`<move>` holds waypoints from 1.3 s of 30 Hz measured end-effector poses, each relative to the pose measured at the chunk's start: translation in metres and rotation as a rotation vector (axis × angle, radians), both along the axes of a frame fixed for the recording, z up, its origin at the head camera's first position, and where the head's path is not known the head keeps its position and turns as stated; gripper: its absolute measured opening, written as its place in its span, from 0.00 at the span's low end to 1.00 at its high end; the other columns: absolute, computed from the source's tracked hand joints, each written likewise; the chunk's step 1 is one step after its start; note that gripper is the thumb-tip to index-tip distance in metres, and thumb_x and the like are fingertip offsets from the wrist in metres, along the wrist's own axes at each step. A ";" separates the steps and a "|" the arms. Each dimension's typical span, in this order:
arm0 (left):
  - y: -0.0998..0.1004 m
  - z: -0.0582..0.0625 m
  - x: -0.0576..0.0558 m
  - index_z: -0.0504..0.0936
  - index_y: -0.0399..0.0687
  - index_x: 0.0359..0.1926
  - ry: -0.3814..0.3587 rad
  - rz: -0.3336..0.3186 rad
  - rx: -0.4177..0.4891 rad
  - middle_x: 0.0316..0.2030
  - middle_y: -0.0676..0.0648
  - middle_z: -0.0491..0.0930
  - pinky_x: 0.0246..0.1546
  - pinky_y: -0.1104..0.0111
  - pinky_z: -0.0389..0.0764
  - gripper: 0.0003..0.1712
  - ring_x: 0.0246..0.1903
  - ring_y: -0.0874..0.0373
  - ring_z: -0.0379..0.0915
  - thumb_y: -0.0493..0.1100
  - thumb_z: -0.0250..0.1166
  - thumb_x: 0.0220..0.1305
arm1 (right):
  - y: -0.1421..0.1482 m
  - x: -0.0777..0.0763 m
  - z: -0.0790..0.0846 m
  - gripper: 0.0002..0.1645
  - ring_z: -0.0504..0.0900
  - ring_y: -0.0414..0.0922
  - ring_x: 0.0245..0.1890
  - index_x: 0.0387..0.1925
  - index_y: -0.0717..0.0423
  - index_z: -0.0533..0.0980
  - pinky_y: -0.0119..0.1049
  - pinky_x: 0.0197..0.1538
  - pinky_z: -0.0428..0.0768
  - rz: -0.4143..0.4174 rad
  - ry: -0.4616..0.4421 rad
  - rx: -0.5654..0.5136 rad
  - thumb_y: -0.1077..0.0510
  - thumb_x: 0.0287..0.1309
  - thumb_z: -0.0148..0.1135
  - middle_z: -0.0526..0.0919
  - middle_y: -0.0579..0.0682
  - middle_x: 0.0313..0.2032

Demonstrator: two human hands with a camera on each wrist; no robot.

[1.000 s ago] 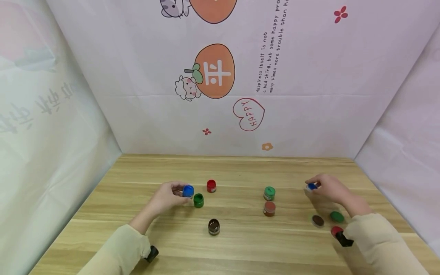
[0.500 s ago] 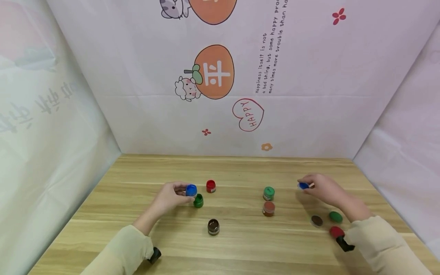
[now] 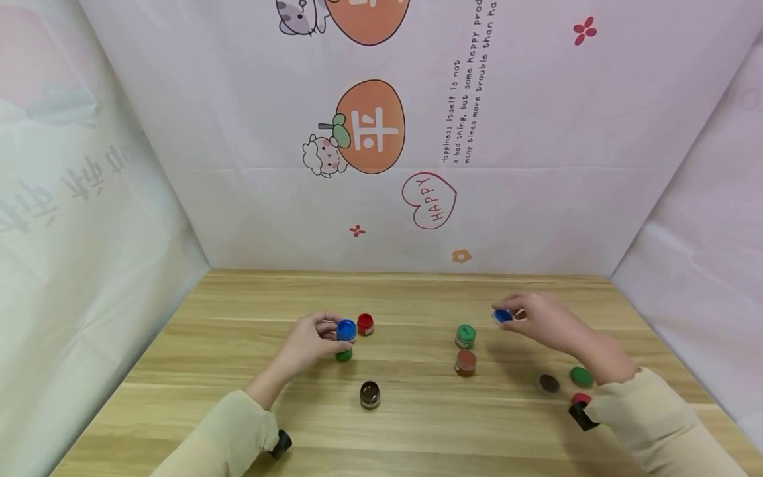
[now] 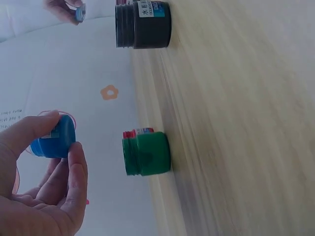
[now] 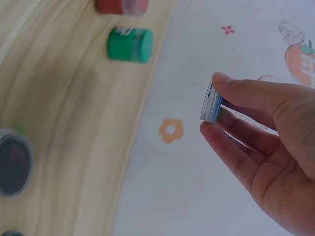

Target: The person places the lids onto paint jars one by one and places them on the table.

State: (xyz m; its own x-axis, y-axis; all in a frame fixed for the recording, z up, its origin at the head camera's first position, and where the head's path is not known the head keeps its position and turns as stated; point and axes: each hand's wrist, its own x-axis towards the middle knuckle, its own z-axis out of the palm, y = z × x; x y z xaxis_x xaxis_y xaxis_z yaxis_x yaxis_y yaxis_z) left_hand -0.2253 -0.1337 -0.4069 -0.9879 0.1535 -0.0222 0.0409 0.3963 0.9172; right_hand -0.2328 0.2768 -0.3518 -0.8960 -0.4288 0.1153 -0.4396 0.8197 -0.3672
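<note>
My left hand [image 3: 306,341] pinches an open blue paint jar [image 3: 346,329] between thumb and fingers. In the left wrist view that blue jar [image 4: 55,140] is held above the table, near an open green jar [image 4: 147,153]. Over at the right, a blue jar lid [image 3: 503,317] is pinched by the thumb and fingers of my right hand [image 3: 551,324]. Seen from the right wrist, the lid [image 5: 211,104] stands nearly edge-on. An open red jar [image 3: 365,324] is just beyond the held blue jar, which partly hides the green jar [image 3: 344,355] in the head view.
An open brown jar [image 3: 370,395] stands nearer the front. Two capped jars, light green [image 3: 466,336] and reddish brown [image 3: 465,363], stand right of centre. Dark brown [image 3: 548,383], green [image 3: 581,377] and red [image 3: 581,399] lids lie near the right sleeve. A printed cloth [image 3: 507,218] hangs behind.
My left hand has moved right with the blue jar, now overlapping the green jar. The right hand has carried the blue lid left and slightly farther back.
</note>
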 end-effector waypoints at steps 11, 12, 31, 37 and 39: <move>0.016 0.001 0.002 0.79 0.41 0.46 0.001 -0.055 0.017 0.38 0.47 0.81 0.40 0.64 0.78 0.26 0.40 0.55 0.76 0.42 0.76 0.44 | -0.032 0.006 0.011 0.22 0.80 0.45 0.38 0.50 0.60 0.79 0.39 0.37 0.79 0.051 0.039 -0.003 0.55 0.54 0.66 0.80 0.51 0.45; 0.018 0.001 0.003 0.79 0.41 0.46 0.000 -0.055 0.018 0.38 0.47 0.81 0.40 0.64 0.78 0.26 0.40 0.55 0.76 0.42 0.76 0.44 | -0.034 0.006 0.011 0.21 0.80 0.44 0.38 0.50 0.59 0.79 0.38 0.37 0.79 0.060 0.045 -0.006 0.56 0.54 0.67 0.80 0.51 0.45; 0.033 0.001 0.005 0.78 0.39 0.46 0.019 -0.168 0.097 0.37 0.46 0.82 0.41 0.64 0.78 0.25 0.39 0.55 0.78 0.39 0.76 0.44 | -0.075 0.011 0.014 0.20 0.78 0.41 0.36 0.47 0.56 0.81 0.34 0.34 0.79 0.225 0.094 -0.028 0.58 0.50 0.69 0.80 0.47 0.42; 0.038 0.005 0.007 0.79 0.39 0.47 0.017 -0.195 0.103 0.38 0.45 0.82 0.42 0.63 0.78 0.26 0.40 0.54 0.79 0.39 0.76 0.44 | -0.087 0.012 0.017 0.19 0.79 0.41 0.36 0.47 0.57 0.81 0.34 0.36 0.79 0.273 0.099 -0.035 0.58 0.51 0.69 0.80 0.47 0.41; 0.039 0.006 0.008 0.79 0.40 0.47 0.011 -0.196 0.099 0.39 0.44 0.82 0.42 0.63 0.78 0.27 0.41 0.54 0.79 0.40 0.76 0.44 | -0.092 0.012 0.017 0.19 0.79 0.40 0.36 0.47 0.57 0.80 0.35 0.36 0.79 0.292 0.101 -0.041 0.58 0.51 0.69 0.81 0.47 0.41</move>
State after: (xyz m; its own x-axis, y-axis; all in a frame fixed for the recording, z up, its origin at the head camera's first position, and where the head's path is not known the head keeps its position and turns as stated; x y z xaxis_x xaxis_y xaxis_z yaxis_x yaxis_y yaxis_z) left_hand -0.2176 -0.0943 -0.4009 -0.9389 0.3440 0.0128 0.1185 0.2881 0.9502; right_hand -0.2213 0.1853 -0.3343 -0.7186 -0.6596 0.2204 -0.6904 0.6386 -0.3398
